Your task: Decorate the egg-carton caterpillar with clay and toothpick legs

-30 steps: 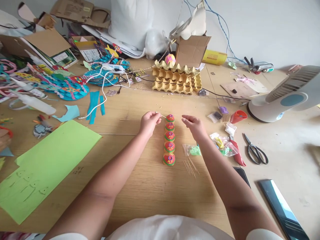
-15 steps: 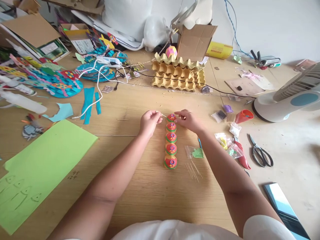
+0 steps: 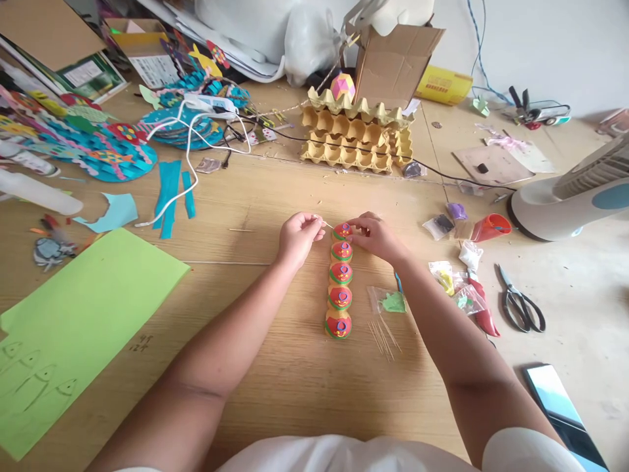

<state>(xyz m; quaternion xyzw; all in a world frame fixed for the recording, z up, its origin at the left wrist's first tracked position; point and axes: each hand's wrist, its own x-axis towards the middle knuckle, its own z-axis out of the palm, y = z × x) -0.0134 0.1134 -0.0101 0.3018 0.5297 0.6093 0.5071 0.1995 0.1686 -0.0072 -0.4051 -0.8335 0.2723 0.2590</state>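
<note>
A strip of egg-carton cups (image 3: 340,272) lies lengthwise in front of me, its several domes painted red with green rims, blue rings and small yellow marks. At its far end, my left hand (image 3: 299,240) pinches a thin pale stick (image 3: 329,225) whose tip points at the farthest dome. My right hand (image 3: 374,237) is on the other side, thumb and fingers closed against that same dome. Whether the stick touches the dome is too small to tell. Several thin wooden sticks (image 3: 383,337) lie to the right of the strip, below a plastic bag of green clay (image 3: 393,301).
Egg cartons (image 3: 354,157) stand beyond the hands. Scissors (image 3: 521,305), clay bags (image 3: 469,255), a red cup (image 3: 491,227), a phone (image 3: 565,413) and a fan (image 3: 545,210) are at right. Green paper (image 3: 98,328) and a white cable (image 3: 191,187) lie at left.
The view has shifted slightly, so most things sit a little differently in the picture. Both hands keep the same hold at the far dome; the stick stays in my left hand.
</note>
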